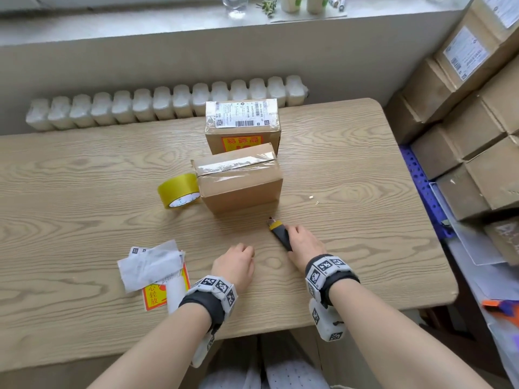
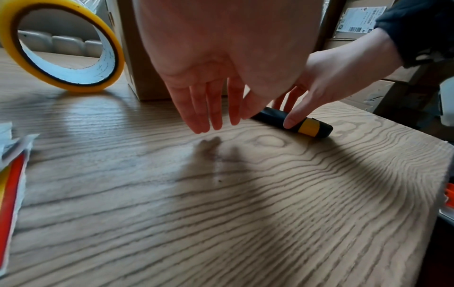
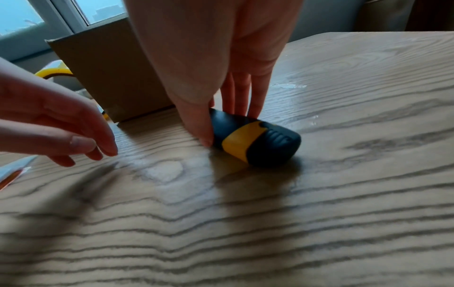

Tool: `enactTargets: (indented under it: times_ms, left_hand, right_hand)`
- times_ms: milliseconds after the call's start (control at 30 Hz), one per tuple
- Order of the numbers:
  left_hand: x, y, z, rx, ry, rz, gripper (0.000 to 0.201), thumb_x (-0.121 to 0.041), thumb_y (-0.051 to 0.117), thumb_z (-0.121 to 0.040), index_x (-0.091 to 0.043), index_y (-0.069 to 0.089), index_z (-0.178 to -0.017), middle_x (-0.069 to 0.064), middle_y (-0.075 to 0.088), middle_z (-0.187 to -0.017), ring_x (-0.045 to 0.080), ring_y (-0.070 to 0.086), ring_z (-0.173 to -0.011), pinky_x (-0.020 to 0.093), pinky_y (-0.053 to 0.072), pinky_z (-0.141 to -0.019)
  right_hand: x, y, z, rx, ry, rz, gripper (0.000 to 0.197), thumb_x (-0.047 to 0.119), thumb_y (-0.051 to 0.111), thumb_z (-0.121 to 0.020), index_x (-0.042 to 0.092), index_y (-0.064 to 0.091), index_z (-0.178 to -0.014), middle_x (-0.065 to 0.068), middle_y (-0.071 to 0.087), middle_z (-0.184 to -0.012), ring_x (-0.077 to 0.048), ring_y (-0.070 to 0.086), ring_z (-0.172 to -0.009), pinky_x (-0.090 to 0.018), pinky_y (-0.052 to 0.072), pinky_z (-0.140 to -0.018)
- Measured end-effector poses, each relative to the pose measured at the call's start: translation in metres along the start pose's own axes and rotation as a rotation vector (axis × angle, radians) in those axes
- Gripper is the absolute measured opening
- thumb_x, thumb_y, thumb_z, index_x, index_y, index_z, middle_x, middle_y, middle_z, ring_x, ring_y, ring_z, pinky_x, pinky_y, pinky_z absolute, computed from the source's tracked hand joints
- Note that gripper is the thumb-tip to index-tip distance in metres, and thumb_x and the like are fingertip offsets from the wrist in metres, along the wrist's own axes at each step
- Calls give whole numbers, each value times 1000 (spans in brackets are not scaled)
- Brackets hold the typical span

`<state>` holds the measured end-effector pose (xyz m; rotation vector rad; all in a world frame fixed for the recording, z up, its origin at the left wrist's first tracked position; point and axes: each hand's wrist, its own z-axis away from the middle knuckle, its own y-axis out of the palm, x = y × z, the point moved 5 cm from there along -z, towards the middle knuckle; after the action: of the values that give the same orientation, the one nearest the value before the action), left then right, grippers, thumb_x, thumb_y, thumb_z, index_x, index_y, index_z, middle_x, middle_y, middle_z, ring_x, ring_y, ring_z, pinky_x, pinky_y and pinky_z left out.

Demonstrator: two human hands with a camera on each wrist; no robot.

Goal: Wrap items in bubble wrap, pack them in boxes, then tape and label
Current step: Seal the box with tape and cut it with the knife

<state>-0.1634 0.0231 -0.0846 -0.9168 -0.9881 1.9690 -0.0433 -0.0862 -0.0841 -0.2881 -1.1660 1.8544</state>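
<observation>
On the table (image 1: 84, 192), right hand (image 1: 304, 244) pinching utility knife (image 1: 279, 233), left hand (image 1: 234, 265) relaxed, empty, near taped box (image 1: 241, 183).

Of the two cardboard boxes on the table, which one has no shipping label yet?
The nearer box, beside the yellow tape roll: its top shows only clear tape. The farther box carries a white label.

On each bare forearm we see a dark grey wristband (image 1: 206, 304) ringed with white blocks printed with black square markers (image 1: 216, 284). A white camera housing (image 1: 327, 322), also carrying those markers, hangs under the right wristband (image 1: 337, 279); a similar white piece shows under the left one. Our sleeves are not in view. Below the table edge, pale dotted trousers (image 1: 292, 372) cover the lap.
</observation>
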Motion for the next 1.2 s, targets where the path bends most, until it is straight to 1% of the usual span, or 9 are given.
enactTargets:
  times_ms: [100,300,433,567,700,833,967,1067,1200]
  left_hand:
    - [1,-3,3,-12,-23,15,27,-24,36,-97,-17,51,-118,1,50,-119,18,46,-113,32,43,-77]
    - [15,-28,14,-90,-75,74,27,-26,36,-98,-17,53,-117,1,52,-118,19,48,-111,35,47,-79]
    - [35,-60,21,-186,-119,107,26,-25,37,-98,-16,55,-115,2,54,-117,21,50,-111,38,46,-85]
    - [57,-95,22,-282,-140,86,24,-26,39,-97,-15,56,-112,4,55,-114,24,52,-109,38,46,-81]
    - [83,-116,18,-323,-130,84,26,-24,41,-96,-13,58,-114,5,57,-117,26,54,-107,38,45,-83]
    - [116,-123,10,-304,-140,138,27,-22,44,-94,-14,56,-116,6,54,-114,27,55,-104,36,46,-80]
    - [142,-128,-12,-305,-86,219,30,-15,49,-90,-11,54,-118,8,52,-120,28,52,-109,38,44,-88]
    - [150,-132,-29,-279,-49,239,42,-19,51,-91,-12,45,-132,8,43,-132,25,42,-123,35,37,-100]
    - [158,-139,-46,-304,-97,224,58,-31,53,-92,-17,30,-143,10,22,-148,28,22,-136,39,25,-111]
  right_hand:
    - [2,-4,0,28,-31,-15,50,7,56,-85,8,37,-131,-11,43,-126,-29,47,-116,-39,43,-88]
    - [21,-23,15,37,-140,-135,48,20,64,-77,11,43,-118,-7,51,-112,-26,53,-102,-32,39,-77]
    - [54,-52,25,-50,-250,-247,51,22,65,-76,13,42,-120,-6,52,-110,-25,54,-99,-32,43,-78]
    - [86,-80,26,-110,-271,-291,62,23,63,-77,17,32,-130,-7,51,-113,-30,55,-99,-39,47,-82]
    - [116,-93,20,-127,-259,-297,76,23,63,-76,25,23,-140,-5,53,-111,-29,56,-97,-33,44,-78]
    - [143,-97,9,-155,-242,-286,64,23,64,-74,21,36,-132,-3,52,-122,-27,55,-107,-33,45,-83]
    - [164,-93,-5,-161,-208,-326,55,23,63,-77,18,38,-126,-5,52,-120,-28,55,-106,-36,45,-85]
    - [173,-89,-17,-152,-143,-413,51,20,61,-79,16,35,-122,-7,55,-111,-29,56,-101,-34,44,-85]
    - [178,-89,-28,-143,-90,-427,35,12,55,-81,18,28,-102,-6,50,-97,-27,50,-86,-32,38,-74]
